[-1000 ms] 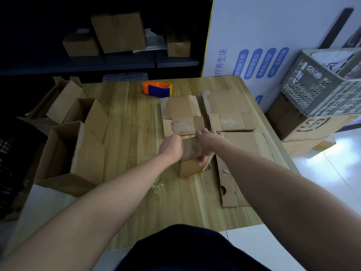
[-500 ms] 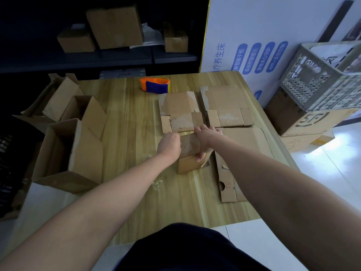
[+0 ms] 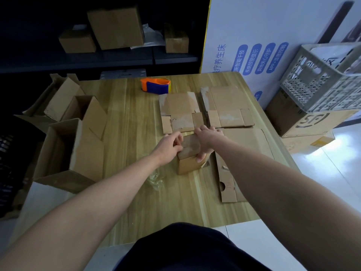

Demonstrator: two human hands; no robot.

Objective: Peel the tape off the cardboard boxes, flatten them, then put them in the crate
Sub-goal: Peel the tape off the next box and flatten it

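Near the middle of the frame a small cardboard box [image 3: 190, 159] stands on the wooden worktop [image 3: 127, 133], and both hands are on it. The right hand [image 3: 208, 140] lies over the box's top and right side, its grip closed around that edge with the thumb [image 3: 201, 157] pressed onto the front face. The left hand [image 3: 169, 146] is at the box's upper left edge, fingers [image 3: 178, 142] loosely curled and touching the top flap; whether they pinch tape or only the cardboard cannot be told. Just behind the box, toward the upper centre, lie two flattened boxes side by side: a smaller one [image 3: 180, 112] and a wider one [image 3: 227, 108] to its right. A larger flattened sheet [image 3: 242, 145] with a round cut-out lies at the right of the small box, partly under the right forearm. A crumpled scrap of clear tape [image 3: 155, 179] lies on the worktop below the left wrist. At the back of the worktop sits an orange and blue tape dispenser [image 3: 155, 86]. On the left of the frame several open boxes [image 3: 74, 137] stand with flaps up, hanging over the worktop's left edge. In the upper right, a grey perforated crate [image 3: 320, 81] rests tilted on a printed carton [image 3: 306, 120] on the floor. Dark shelving in the upper left holds three closed cartons [image 3: 115, 26].
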